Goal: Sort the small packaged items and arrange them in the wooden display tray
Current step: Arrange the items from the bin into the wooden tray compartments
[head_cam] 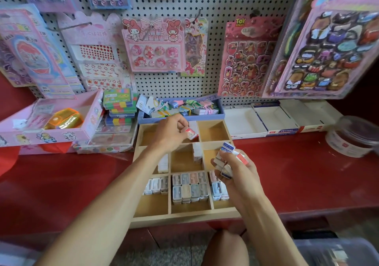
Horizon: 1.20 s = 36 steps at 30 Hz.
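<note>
Over the wooden tray (184, 217) our left hand (170, 134) pinches one red-and-white packet (192, 133). Our right hand (233, 169) grips a loose stack of packets (227, 154). They look light, stiff and slick, so we judge flat-side pinches safest.

My wooden tray (185, 216) still has bare floor in the back right compartment (213, 131) and along the front of the near row. Upright packets (197, 152) crowd the middle cell's right side, and rows of small cases (189, 187) fill the back half of the near cells. Behind the tray the blue box (143, 120) blocks the way; hanging sticker sheets (244, 60) close in overhead. To the right, red shelf (287, 173) lies open up to the plastic tub (352, 138).
</note>
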Available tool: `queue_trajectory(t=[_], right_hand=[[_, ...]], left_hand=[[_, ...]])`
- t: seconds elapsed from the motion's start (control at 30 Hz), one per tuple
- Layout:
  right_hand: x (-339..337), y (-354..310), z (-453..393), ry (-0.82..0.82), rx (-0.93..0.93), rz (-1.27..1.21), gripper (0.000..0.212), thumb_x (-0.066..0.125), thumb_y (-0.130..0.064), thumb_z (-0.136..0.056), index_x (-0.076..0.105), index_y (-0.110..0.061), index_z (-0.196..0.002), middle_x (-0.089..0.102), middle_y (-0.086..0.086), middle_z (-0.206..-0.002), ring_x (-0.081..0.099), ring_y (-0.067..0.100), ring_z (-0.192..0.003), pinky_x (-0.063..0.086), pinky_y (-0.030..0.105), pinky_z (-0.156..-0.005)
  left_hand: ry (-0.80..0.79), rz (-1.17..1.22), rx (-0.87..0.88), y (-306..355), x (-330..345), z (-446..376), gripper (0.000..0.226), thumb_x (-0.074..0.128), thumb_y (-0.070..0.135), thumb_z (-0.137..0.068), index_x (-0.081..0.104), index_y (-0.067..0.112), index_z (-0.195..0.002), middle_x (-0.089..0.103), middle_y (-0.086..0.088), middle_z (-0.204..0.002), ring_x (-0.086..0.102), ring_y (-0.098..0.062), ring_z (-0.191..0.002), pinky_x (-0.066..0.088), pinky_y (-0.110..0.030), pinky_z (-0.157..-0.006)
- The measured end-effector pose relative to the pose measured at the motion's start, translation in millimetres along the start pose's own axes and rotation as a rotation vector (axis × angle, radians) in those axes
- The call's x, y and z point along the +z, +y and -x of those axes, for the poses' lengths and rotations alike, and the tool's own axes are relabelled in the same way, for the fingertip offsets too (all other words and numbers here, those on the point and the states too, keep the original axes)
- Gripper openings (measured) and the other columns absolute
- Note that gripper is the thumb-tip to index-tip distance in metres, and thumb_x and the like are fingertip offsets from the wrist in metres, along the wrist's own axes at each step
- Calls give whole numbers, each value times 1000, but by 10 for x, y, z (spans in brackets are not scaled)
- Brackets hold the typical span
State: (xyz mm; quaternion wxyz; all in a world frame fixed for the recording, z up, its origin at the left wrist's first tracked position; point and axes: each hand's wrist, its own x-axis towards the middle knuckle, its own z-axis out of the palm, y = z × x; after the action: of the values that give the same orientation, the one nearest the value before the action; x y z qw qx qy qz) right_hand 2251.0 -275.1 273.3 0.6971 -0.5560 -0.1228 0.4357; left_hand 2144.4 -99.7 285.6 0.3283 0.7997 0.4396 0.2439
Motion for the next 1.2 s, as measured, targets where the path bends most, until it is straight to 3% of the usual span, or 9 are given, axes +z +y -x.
queue_trajectory(t=[0.23,0.4,0.47,0.63,0.73,0.83,0.97,1.03,1.2], right_hand=[[-128,-47,-47,-3,-7,55,6,66,-9,-91,68,-15,-93,73,10,-92,71,23,-89,53,34,-76],[-153,-50,-59,-33,-20,77,7,65,-9,-92,68,-14,-96,72,10,-92,71,19,-87,53,33,-74],[-159,-61,-68,-40,-27,87,7,66,-9,-92,68,-14,-97,72,10,-92,71,19,-88,53,32,-74],[-131,-82,-89,-51,-30,125,8,68,-8,-90,69,-14,-96,75,11,-95,72,24,-93,54,33,-74],[-105,-91,-91,-64,-40,198,7,69,-9,-90,69,-14,-95,75,13,-100,72,27,-98,56,35,-77],[-66,-94,-89,-85,-59,252,7,69,-8,-90,69,-15,-93,75,13,-98,72,30,-96,56,33,-74],[20,-88,-62,-129,-73,253,8,69,-8,-90,69,-10,-99,74,13,-92,70,24,-87,54,33,-71],[62,-92,-34,-159,-57,193,17,67,-8,-92,67,-6,-109,75,15,-95,71,26,-88,54,36,-74],[46,-99,-27,-149,58,-161,33,60,2,-91,58,-11,-121,73,16,-100,71,28,-89,54,36,-77]], left_hand=[[-72,-261,123,-112,310,-294,24,69,-1,-82,72,13,-101,70,-2,-100,63,-17,-93,53,-32,-83],[-73,-266,117,-104,393,-322,16,76,1,-77,70,16,-79,61,8,-79,63,-19,-84,54,-37,-78],[-75,-235,77,-113,408,-331,15,75,0,-78,73,15,-76,61,9,-77,64,-17,-81,52,-32,-77],[-161,-179,43,-89,288,-291,16,64,9,-89,77,13,-98,71,5,-99,57,-2,-84,42,-19,-81],[-137,101,60,48,204,-122,11,65,19,-92,75,23,-94,71,13,-93,62,1,-81,49,-24,-79],[-322,460,98,260,85,124,11,71,15,-89,75,21,-96,73,7,-84,66,-10,-75,49,-24,-59],[-442,358,184,379,15,275,18,78,8,-81,77,19,-95,75,1,-88,65,-14,-76,53,-31,-69],[-434,376,186,377,-42,284,16,75,5,-83,77,18,-90,75,0,-86,64,-13,-73,52,-27,-62],[-192,478,50,193,-401,209,14,70,2,-85,72,15,-87,71,-6,-87,64,-13,-69,53,-23,-56]])
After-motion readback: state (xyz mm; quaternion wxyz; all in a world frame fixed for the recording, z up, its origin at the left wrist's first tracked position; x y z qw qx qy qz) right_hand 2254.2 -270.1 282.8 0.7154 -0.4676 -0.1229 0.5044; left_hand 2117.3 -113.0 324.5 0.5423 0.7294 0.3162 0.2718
